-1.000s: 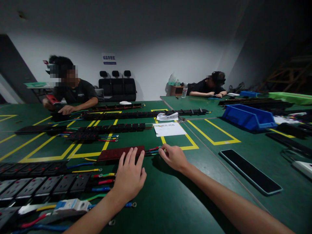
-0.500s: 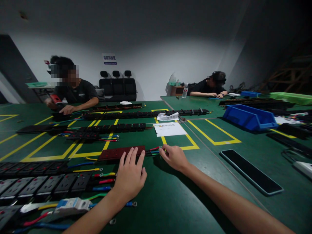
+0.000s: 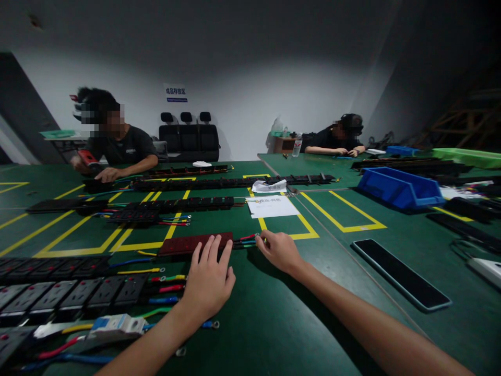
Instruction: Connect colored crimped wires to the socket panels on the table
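A dark red socket strip [image 3: 176, 244] lies on the green table, with red, blue and green wires [image 3: 246, 242] coming out of its right end. My left hand [image 3: 207, 277] rests with outstretched fingers on the strip's near edge, holding nothing. At the wires' far end, the thumb and fingers of my right hand [image 3: 281, 253] are pinched together on the wire ends; the exact tip is hidden by the fingers. Shorter yellow and blue leads stick out from the strip's left end.
Black socket modules [image 3: 74, 303] with ring-terminal wires fill the near left, beside a white-and-blue breaker [image 3: 117, 326]. A phone [image 3: 403, 274] lies to the right, a blue bin [image 3: 399, 188] beyond it. White paper [image 3: 272, 207] lies ahead. Two people sit across the table.
Both hands stay almost where they were, on the strip and the wire ends. The view has shifted very slightly.
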`<act>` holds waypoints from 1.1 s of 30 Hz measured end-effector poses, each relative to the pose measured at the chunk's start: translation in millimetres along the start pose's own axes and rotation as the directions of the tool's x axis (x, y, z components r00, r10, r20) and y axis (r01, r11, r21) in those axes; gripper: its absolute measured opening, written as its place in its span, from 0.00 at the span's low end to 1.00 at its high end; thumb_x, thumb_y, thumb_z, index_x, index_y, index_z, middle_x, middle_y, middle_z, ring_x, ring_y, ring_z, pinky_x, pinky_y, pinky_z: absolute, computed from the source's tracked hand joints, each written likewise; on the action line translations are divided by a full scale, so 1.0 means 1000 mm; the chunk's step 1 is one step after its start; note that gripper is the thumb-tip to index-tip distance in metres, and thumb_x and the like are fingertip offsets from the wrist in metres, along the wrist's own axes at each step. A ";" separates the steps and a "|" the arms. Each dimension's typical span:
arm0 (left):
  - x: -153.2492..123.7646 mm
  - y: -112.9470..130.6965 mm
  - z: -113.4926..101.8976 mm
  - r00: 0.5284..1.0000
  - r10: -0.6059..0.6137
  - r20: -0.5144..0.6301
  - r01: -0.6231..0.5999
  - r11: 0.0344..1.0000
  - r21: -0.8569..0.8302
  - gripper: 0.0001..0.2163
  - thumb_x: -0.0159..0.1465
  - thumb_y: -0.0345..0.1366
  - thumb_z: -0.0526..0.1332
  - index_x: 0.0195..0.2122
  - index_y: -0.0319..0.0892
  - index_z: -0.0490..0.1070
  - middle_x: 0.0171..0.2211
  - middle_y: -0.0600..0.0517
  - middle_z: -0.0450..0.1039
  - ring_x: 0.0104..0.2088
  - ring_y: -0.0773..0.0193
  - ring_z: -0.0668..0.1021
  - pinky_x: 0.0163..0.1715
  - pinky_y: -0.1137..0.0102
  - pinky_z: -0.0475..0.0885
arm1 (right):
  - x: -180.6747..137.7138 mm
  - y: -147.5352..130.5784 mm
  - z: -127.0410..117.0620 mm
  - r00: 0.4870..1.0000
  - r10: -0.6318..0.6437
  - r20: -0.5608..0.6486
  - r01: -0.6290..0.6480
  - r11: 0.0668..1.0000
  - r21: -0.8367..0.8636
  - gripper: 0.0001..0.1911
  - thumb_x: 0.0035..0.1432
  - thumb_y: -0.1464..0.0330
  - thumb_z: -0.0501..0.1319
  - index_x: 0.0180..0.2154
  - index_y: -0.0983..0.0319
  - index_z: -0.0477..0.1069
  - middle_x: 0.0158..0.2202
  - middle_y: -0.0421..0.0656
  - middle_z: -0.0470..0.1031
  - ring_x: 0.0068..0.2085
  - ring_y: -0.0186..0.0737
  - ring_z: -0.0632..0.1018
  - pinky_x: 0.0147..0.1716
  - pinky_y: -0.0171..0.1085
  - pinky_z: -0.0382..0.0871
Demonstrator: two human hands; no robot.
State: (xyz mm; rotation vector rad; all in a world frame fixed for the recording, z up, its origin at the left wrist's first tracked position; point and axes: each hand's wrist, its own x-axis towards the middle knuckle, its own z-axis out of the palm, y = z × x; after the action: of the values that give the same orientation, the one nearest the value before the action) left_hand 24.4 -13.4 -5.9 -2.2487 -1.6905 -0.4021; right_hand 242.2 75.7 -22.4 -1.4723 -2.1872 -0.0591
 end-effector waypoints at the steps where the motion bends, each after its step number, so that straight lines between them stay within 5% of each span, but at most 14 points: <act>1: 0.000 0.000 0.000 1.000 0.002 -0.001 -0.002 1.000 0.001 0.26 0.67 0.39 0.54 0.67 0.43 0.63 0.66 0.40 0.63 0.67 0.46 0.64 0.65 0.47 0.59 | 0.000 0.000 0.000 1.000 0.003 -0.007 -0.003 1.000 0.004 0.18 0.69 0.59 0.52 0.32 0.59 0.75 0.22 0.41 0.76 0.24 0.35 0.74 0.26 0.36 0.46; 33: -0.001 0.000 0.000 1.000 0.014 -0.011 -0.014 1.000 0.007 0.26 0.67 0.37 0.53 0.67 0.42 0.63 0.66 0.39 0.63 0.67 0.45 0.64 0.65 0.46 0.59 | 0.000 0.000 -0.004 1.000 0.015 0.026 -0.016 1.000 0.014 0.26 0.72 0.59 0.48 0.26 0.60 0.73 0.22 0.42 0.75 0.23 0.34 0.72 0.26 0.38 0.44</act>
State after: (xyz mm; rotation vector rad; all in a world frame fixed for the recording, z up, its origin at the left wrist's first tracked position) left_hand 24.0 -14.2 -6.1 -2.2482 -1.6672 -0.4043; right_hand 243.1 74.7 -19.1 -1.4898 -2.1919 -0.0190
